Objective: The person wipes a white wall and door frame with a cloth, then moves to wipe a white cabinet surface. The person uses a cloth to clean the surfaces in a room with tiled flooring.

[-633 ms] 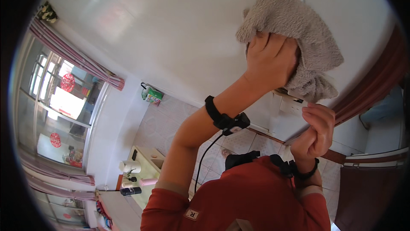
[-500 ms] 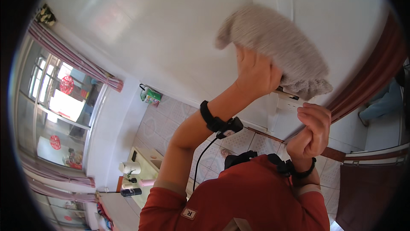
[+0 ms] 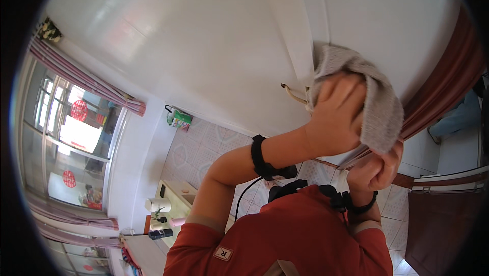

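Note:
A grey-beige fuzzy cloth [image 3: 384, 110] is bunched under and around my left hand [image 3: 338, 110]. The fingers of that hand are bent over it, pressing it toward the white upright panel, close to a curved pale handle [image 3: 295, 95]. Below, my right hand [image 3: 374, 171] is raised with its fingers curled in. The cloth's lower end hangs down to its fingertips and seems to touch them. Whether anything sits inside those curled fingers is hidden.
A large white door-like panel [image 3: 204, 36] fills the upper middle. Dark red curtain folds [image 3: 443, 77] hang at the right, above a dark brown panel [image 3: 443, 225]. A green-and-white package [image 3: 179, 118] stands by the left wall, and a light table [image 3: 178, 199] bears several small items.
My left hand has moved right and down with the cloth, which now hangs lower and reaches my right hand. The handle has come into sight. My right hand has shifted slightly downward.

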`<state>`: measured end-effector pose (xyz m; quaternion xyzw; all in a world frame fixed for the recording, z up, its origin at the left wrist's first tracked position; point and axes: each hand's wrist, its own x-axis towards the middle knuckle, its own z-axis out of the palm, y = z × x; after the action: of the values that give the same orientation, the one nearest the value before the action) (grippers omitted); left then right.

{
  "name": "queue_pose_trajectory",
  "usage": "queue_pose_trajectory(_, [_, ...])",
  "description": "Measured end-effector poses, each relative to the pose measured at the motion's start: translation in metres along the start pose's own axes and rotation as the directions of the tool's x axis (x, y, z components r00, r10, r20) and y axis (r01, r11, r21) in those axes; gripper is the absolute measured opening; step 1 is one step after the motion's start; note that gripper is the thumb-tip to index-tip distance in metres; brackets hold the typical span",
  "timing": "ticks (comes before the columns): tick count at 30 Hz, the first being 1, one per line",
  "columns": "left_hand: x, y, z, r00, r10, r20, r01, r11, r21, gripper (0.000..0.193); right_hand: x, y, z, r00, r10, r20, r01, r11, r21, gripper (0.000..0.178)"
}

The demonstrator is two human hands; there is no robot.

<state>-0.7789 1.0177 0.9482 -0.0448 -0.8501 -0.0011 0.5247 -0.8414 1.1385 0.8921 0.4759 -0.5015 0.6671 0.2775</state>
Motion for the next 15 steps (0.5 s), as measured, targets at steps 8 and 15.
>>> queue_pose_trajectory(8, [-0.002,0.058,0.0,0.996,0.058,0.069,0.001,0.757,-0.653,0.029,0.015,-0.034,0.044,0.917,0.36,-0.171,0.394,-0.882,0.258,0.038])
queue_pose_trajectory(15, [0.015,0.052,-0.016,0.972,-0.01,0.235,0.195,0.59,-0.783,0.037,0.019,0.023,-0.014,0.942,0.069,-0.329,-0.092,0.994,-0.056,0.04])
